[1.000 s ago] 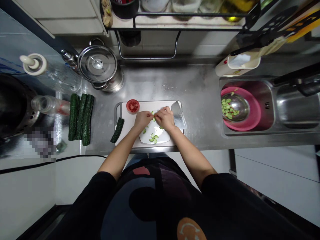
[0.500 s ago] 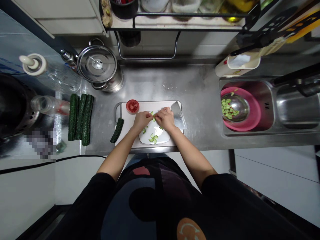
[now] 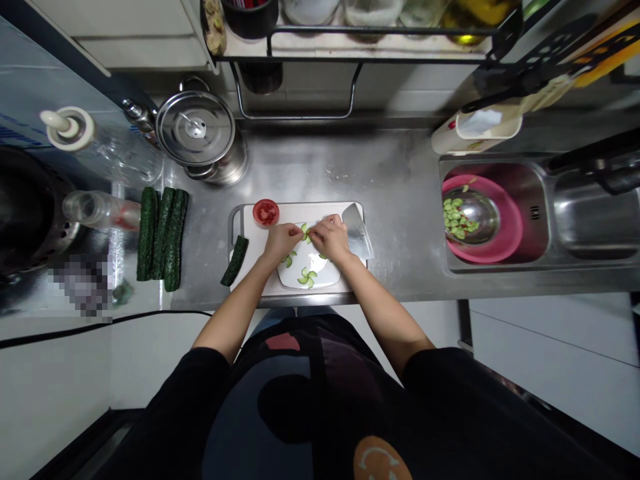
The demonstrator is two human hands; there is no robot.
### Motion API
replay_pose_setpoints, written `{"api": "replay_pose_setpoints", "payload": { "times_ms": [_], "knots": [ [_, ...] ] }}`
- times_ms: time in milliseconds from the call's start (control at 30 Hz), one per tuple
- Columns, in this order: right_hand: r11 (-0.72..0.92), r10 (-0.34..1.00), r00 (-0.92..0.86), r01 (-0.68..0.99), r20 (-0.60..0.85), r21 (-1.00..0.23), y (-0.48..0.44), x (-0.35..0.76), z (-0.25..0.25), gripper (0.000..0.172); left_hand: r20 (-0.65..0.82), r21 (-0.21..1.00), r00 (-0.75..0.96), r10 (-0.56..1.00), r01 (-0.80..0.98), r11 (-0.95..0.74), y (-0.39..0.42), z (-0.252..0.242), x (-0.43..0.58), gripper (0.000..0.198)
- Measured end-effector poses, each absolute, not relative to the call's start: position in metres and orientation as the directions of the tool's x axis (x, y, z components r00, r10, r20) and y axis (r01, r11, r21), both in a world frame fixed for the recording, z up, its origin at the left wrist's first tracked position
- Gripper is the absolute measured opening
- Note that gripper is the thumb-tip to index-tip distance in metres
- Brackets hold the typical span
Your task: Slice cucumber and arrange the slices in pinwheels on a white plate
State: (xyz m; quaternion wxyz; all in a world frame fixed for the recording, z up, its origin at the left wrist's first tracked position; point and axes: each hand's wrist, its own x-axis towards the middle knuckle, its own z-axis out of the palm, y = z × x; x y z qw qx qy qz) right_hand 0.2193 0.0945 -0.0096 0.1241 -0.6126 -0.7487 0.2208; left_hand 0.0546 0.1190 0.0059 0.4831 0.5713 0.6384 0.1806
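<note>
My left hand point(image 3: 283, 241) is closed in a pinch over the far edge of a white plate point(image 3: 296, 272); what its fingertips hold, if anything, is too small to make out. My right hand point(image 3: 331, 237) has its fingers drawn together on a thin cucumber slice point(image 3: 309, 239), part of a small pinwheel between both hands. More slices form a pinwheel point(image 3: 307, 277) near the plate's front rim, with others at its left and right. Beneath the plate is a white cutting board point(image 3: 257, 250). On the board lie a cleaver point(image 3: 357, 233), a cucumber piece point(image 3: 235, 261) and a red bowl point(image 3: 265, 213) with red pieces.
Several whole cucumbers point(image 3: 174, 240) lie to the left, beside a glass bottle point(image 3: 95, 210). Behind them stands a lidded steel pot point(image 3: 200, 137). At right, the sink point(image 3: 537, 240) holds a pink basin point(image 3: 510, 230) and a metal bowl with green slices. A rack point(image 3: 350, 57) overhangs the counter.
My left hand has shifted slightly to the left, away from my right fingertips, uncovering more of the far slices. My right hand stays almost in place.
</note>
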Motion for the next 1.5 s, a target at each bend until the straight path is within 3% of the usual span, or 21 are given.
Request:
{"api": "replay_pose_setpoints", "payload": {
  "times_ms": [467,967,1200,1500],
  "knots": [
    [0.13,0.979,-0.191,0.842,-0.066,-0.523,0.093,0.219,-0.008,0.017,-0.392,0.808,0.098,0.915,0.511,0.291,0.117,0.011,0.052,0.007],
    [0.028,0.992,-0.096,0.783,-0.077,-0.622,0.089,0.212,0.006,0.012,-0.541,0.782,0.112,0.834,0.431,0.45,0.118,0.016,0.058,0.013],
    [0.058,0.996,-0.091,0.799,-0.024,-0.599,0.085,0.21,0.006,0.014,-0.638,0.741,0.1,0.764,0.351,0.572,0.118,0.021,0.061,0.013],
    [-0.031,0.993,-0.029,0.867,-0.112,-0.497,0.084,0.205,0.012,0.019,-0.454,0.781,0.007,0.891,0.485,0.394,0.116,0.018,0.055,0.008]
  ]
}}
